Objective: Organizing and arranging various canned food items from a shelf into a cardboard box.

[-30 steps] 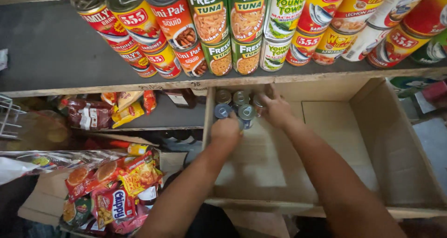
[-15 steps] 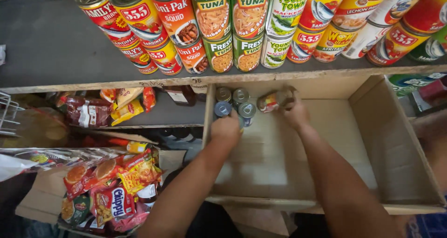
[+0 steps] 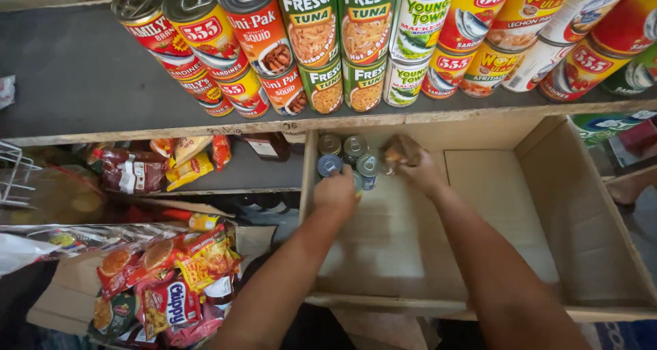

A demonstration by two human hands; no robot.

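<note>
Both bare hands are reaching into a shallow brown cardboard box that is sitting under a dark grey shelf. The left hand is resting palm down on a cluster of small round tins with silvery and blue lids in the box's far left corner, its fingers curled together over the nearest tin. The right hand is gripping a small brownish blurred can, fingers clamped around it, just beside the cluster near the box's far wall. Tall labelled tin cans in red, green and yellow are standing in rows on the shelf above. Bright plastic snack packets are lying at lower left.
</note>
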